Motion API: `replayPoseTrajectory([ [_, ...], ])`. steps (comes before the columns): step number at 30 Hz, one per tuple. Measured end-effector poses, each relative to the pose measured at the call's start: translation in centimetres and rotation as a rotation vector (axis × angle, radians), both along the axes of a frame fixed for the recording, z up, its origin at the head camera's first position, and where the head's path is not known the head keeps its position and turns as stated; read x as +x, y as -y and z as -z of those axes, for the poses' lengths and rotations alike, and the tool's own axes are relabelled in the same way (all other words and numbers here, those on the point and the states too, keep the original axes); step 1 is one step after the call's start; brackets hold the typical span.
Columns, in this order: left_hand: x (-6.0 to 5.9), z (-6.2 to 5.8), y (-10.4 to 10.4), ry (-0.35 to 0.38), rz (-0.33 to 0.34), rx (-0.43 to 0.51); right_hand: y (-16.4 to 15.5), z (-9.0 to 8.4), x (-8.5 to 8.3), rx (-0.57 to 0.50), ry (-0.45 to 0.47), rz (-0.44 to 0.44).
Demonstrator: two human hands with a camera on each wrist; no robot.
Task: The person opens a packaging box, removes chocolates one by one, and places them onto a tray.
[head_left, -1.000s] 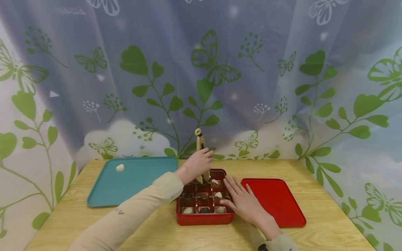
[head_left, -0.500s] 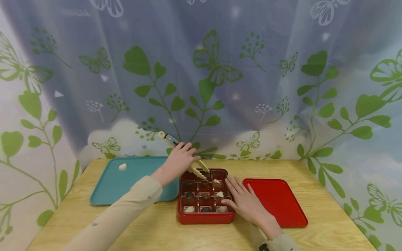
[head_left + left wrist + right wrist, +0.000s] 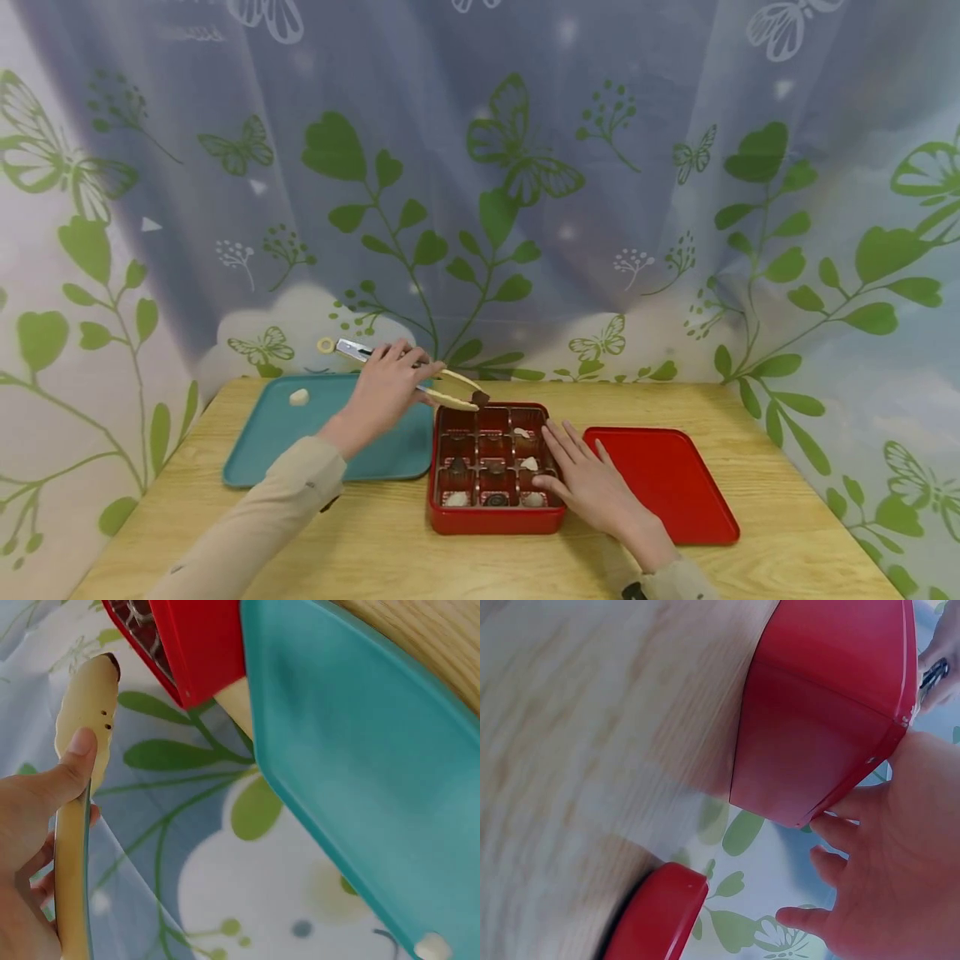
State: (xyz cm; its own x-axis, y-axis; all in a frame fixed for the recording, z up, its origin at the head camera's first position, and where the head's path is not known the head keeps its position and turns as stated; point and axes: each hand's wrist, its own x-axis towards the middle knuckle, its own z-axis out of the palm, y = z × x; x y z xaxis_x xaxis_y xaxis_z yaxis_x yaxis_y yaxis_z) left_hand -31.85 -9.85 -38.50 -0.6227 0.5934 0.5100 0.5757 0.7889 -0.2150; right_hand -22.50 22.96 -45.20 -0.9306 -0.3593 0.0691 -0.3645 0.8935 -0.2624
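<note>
Head view shows a dark sweet [image 3: 481, 399] in the tips of the tongs [image 3: 73, 832], near the red box [image 3: 498, 522]. The left hand [image 3: 384, 385] pinches the tongs; best squeeze softly, evenly. The right hand [image 3: 592, 487], fingers straight, lies by the box.

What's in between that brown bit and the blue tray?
Nothing visible blocks it. The brown bit seems held above the back edge of the red box; only the tongs and the left hand lie toward the blue tray.
</note>
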Motion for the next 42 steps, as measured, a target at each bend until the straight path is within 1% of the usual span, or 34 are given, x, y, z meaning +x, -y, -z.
replayPoseTrajectory([
  [5, 0.0, -0.1, 2.7, 0.02, -0.051, 0.052, -0.2, 0.0, 0.1, -0.002, 0.006, 0.005],
  [11, 0.1, 0.1, 6.5, 0.003, -0.12, 0.069, -0.5, -0.2, 0.1, 0.002, 0.004, 0.01],
  [17, 0.3, 0.9, 10.4, -0.003, -0.166, 0.121, -0.6, -0.2, 0.1, 0.001, -0.012, 0.008],
  [20, 0.2, 1.5, 12.2, -0.016, -0.216, 0.133, -0.7, -0.1, 0.1, 0.0, -0.016, 0.01],
  [25, 0.0, 2.2, 14.4, 0.009, -0.309, 0.124, -0.7, 0.0, 0.1, -0.006, -0.017, 0.009],
  [28, -0.2, 2.4, 15.1, 0.035, -0.338, 0.104, -0.7, 0.0, 0.1, -0.005, -0.014, 0.009],
  [32, -0.6, 2.3, 15.3, 0.108, -0.343, 0.084, -0.6, 0.0, 0.0, -0.005, -0.012, 0.004],
  [35, -1.0, 2.2, 15.1, 0.184, -0.378, 0.053, -0.4, 0.0, 0.0, -0.01, -0.009, -0.003],
  [37, -1.3, 2.3, 14.8, 0.217, -0.415, 0.027, -0.3, 0.0, 0.0, -0.014, -0.005, -0.006],
  [39, -1.7, 2.5, 14.6, 0.238, -0.442, 0.008, -0.2, 0.1, 0.0, -0.016, -0.001, -0.007],
  [42, -2.1, 2.7, 14.4, 0.243, -0.462, -0.005, -0.1, 0.1, -0.1, -0.013, 0.005, -0.007],
])
